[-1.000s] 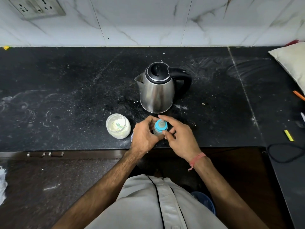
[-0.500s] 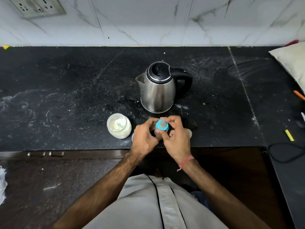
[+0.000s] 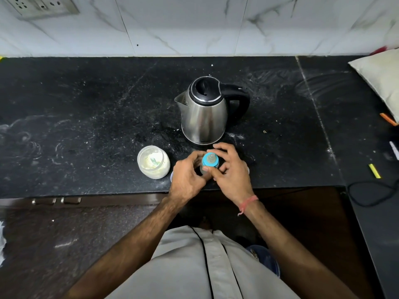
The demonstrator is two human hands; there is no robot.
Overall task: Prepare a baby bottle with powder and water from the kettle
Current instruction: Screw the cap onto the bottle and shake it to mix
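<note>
- Left hand (image 3: 186, 176) grips baby bottle (image 3: 209, 162) body; right hand (image 3: 232, 169) curls round its blue collar
- Kettle (image 3: 204, 117) just beyond both hands; powder jar (image 3: 153, 161) left of them, on counter (image 3: 86, 108)

No lettering, label, brand or number is readable anywhere here. The kettle (image 3: 204, 113) carries a small dark mark low on its steel body, but it is too tiny and blurred to make out.

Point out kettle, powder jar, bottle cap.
kettle (image 3: 204, 119), head view, on its steel body.
powder jar (image 3: 153, 162), head view, on the open mouth.
bottle cap (image 3: 210, 162), head view, on the blue ring.
</note>
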